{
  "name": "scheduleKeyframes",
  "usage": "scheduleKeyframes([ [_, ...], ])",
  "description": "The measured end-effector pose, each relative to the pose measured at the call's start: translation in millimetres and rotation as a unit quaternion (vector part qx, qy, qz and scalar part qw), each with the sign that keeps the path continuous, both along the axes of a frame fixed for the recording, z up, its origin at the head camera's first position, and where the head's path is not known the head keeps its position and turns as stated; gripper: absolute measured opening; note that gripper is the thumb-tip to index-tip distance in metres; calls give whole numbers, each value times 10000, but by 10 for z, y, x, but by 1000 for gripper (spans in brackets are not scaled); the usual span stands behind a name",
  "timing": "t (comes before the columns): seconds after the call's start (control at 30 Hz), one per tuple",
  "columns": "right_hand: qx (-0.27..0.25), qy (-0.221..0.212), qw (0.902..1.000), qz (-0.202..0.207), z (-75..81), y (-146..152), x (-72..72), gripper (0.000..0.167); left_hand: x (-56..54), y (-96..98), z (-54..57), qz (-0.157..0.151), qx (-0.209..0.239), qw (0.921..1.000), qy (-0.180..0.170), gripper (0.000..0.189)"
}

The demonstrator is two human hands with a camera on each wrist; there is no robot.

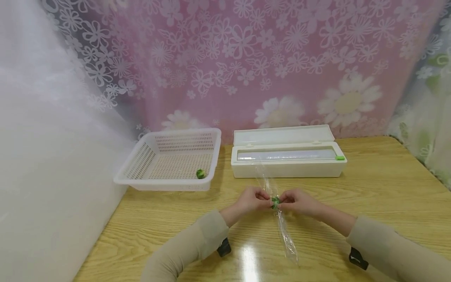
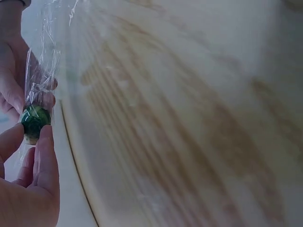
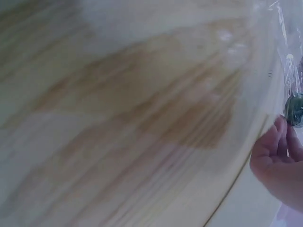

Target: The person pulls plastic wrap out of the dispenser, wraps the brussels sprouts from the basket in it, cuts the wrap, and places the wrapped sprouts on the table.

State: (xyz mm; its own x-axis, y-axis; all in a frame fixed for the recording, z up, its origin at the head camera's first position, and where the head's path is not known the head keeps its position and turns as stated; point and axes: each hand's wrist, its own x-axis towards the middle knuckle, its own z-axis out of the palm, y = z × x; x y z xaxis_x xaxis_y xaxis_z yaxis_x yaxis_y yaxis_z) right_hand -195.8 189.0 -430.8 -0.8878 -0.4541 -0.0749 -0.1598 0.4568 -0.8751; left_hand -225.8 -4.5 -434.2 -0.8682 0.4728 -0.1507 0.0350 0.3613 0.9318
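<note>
A small green Brussels sprout sits wrapped in a strip of clear plastic wrap, between my two hands over the table. My left hand pinches the sprout from the left with thumb and forefinger; the left wrist view shows those fingertips on either side of the sprout. From the right, my right hand pinches at the film-covered sprout, its fingertips right against the sprout's edge in the right wrist view. Loose film trails from the sprout both towards me and towards the box behind.
A white wrap dispenser box with its lid up stands behind my hands, holding a roll of film and a green slider. To the left, a white perforated basket holds another Brussels sprout. A floral curtain hangs behind the wooden table.
</note>
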Motion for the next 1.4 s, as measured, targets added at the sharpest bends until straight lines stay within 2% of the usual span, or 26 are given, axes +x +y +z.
scheduleKeyframes([
  [0.23, 157, -198, 9997, 26, -97, -46, -2, 18, 20, 22, -54, -94, -570, 9983, 124, 11],
  [0.43, 383, -170, 9991, -78, -73, -81, 17, 14, -25, 60, -95, -191, -677, 9975, 11, 10],
  [0.57, 850, 298, 9959, -117, -38, -73, 33, 15, -43, 79, -102, -218, -746, 9970, -62, 10],
  [0.63, 1063, 784, 9912, 15, -16, -63, 35, 13, -44, 84, -94, -252, -759, 9968, -78, 10],
  [0.7, 1225, 1504, 9804, 347, -1, -50, 28, 9, -46, 86, -88, -285, -741, 9968, -121, 10],
  [0.77, 1278, 2250, 9625, 812, 1, -37, 18, 8, -57, 86, -89, -307, -685, 9969, -222, 10],
  [0.83, 1410, 3106, 9315, 1266, -13, -30, 7, 21, -67, 85, -81, -310, -653, 9968, -341, 11],
  [0.9, 1548, 3720, 9014, 1585, -46, -27, -2, 30, -76, 85, -73, -297, -675, 9964, -421, 12],
  [0.97, 1667, 4201, 8752, 1725, -83, -30, -11, 32, -87, 90, -60, -311, -765, 9956, -441, 13],
  [1.03, 1726, 4538, 8564, 1755, -120, -42, -21, 26, -96, 98, -57, -330, -854, 9949, -423, 14],
  [1.13, 1729, 4806, 8427, 1703, -150, -61, -31, 20, -109, 110, -56, -362, -823, 9945, -538, 14],
  [1.2, 1708, 4847, 8420, 1640, -154, -70, -33, 18, -115, 112, -56, -428, -769, 9943, -597, 13],
  [1.27, 1705, 4758, 8485, 1566, -150, -73, -32, 15, -121, 101, -66, -544, -674, 9944, -601, 13],
  [1.33, 1691, 4480, 8657, 1459, -138, -75, -32, 10, -121, 91, -58, -583, -675, 9942, -602, 12],
  [1.4, 1663, 4065, 8888, 1310, -125, -71, -32, 6, -115, 80, -42, -618, -727, 9943, -468, 10],
])
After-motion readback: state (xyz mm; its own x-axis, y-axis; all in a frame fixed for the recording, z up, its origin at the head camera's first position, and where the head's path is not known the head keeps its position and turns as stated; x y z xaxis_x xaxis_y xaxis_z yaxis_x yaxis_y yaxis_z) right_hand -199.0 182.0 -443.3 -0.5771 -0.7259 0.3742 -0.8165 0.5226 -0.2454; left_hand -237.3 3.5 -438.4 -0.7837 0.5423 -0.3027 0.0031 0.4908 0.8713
